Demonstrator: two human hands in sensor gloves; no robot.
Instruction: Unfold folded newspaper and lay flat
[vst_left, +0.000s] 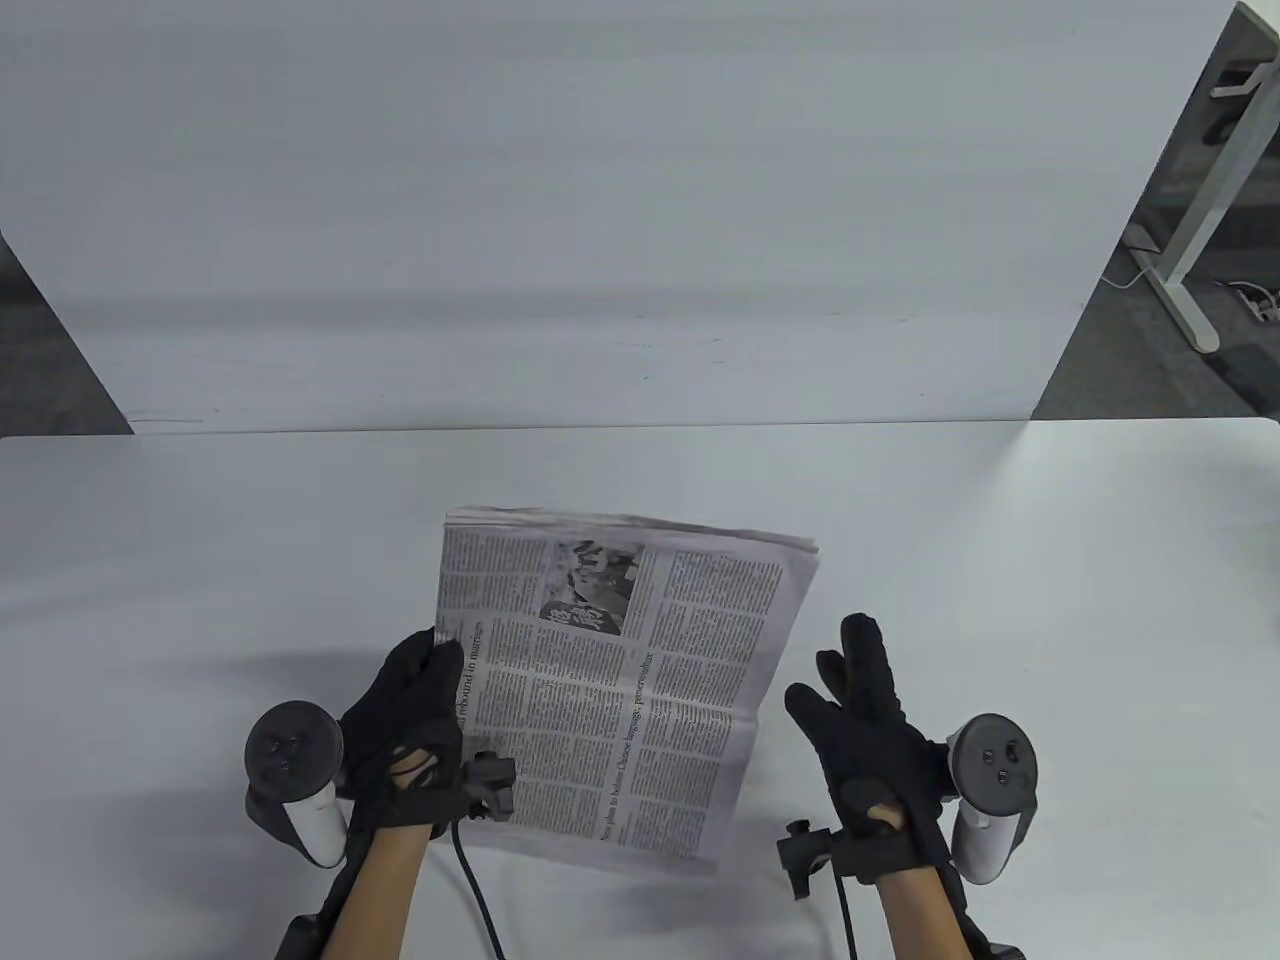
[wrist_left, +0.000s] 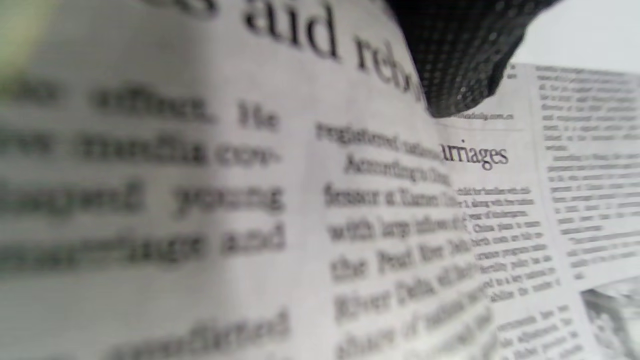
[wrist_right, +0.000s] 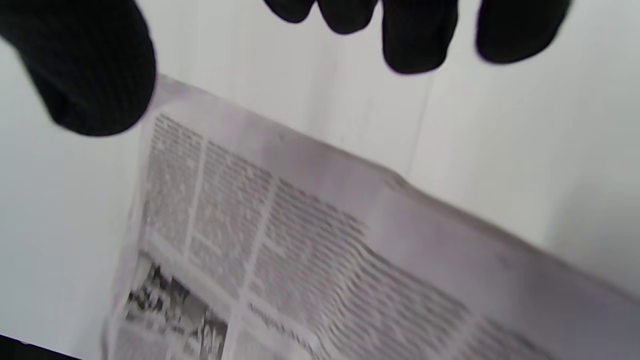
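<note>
A folded newspaper (vst_left: 620, 680) lies on the white table (vst_left: 1050, 600), near the front middle, a little skewed. My left hand (vst_left: 425, 700) grips its left edge, thumb on top of the page. In the left wrist view the print (wrist_left: 350, 225) fills the frame, with a gloved fingertip (wrist_left: 460, 65) on the paper. My right hand (vst_left: 860, 700) is open, fingers spread, just right of the paper's right edge and not touching it. In the right wrist view its fingertips (wrist_right: 415, 35) hang above the newspaper (wrist_right: 300, 260).
A second white table top (vst_left: 600, 250) stands behind mine. A desk leg (vst_left: 1200, 230) and cables are on the dark floor at the far right. Cables run from both wrists toward the front edge.
</note>
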